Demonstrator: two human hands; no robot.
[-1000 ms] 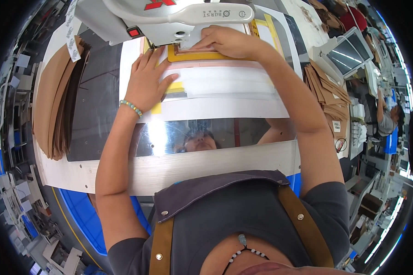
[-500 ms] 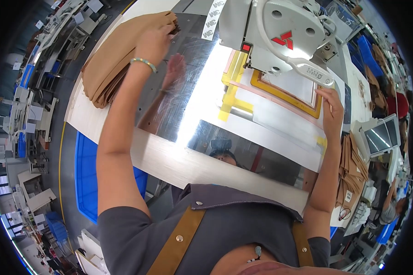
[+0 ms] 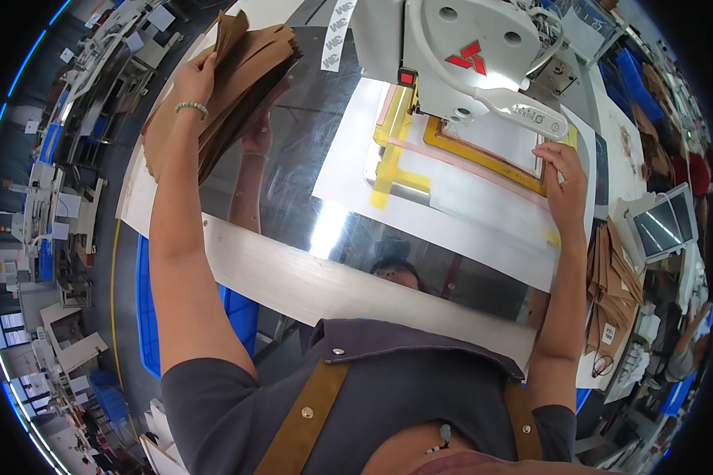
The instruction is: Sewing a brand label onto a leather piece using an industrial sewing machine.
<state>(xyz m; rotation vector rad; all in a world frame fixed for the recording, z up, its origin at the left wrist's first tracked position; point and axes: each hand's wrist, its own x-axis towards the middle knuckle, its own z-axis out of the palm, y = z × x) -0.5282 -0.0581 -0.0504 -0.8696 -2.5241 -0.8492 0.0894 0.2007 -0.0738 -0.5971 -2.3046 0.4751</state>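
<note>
My left hand (image 3: 198, 75) is closed on a folded brown piece at the top of a stack of brown paper or fabric pieces (image 3: 253, 63), upper left. My right hand (image 3: 556, 168) rests at the right edge of a yellow template frame (image 3: 483, 165), fingers loosely bent and slightly apart. That frame lies beneath the head of a white sewing machine (image 3: 471, 55), on a white sheet (image 3: 503, 245) with yellow tape. Under the sheet is a reflective metal plate (image 3: 293, 198) mirroring my arms and head.
A blue bin (image 3: 242, 309) sits below the pale front edge (image 3: 372, 301) of the bench. At the right are more brown pieces (image 3: 610, 277) and a tilted screen (image 3: 661, 222). A co-worker (image 3: 681, 356) is at the far right; other workbenches line both sides.
My left hand has left the white sheet for the brown stack, where it now lifts a piece. My right hand has shifted to the frame's right edge. The view has swung leftward.
</note>
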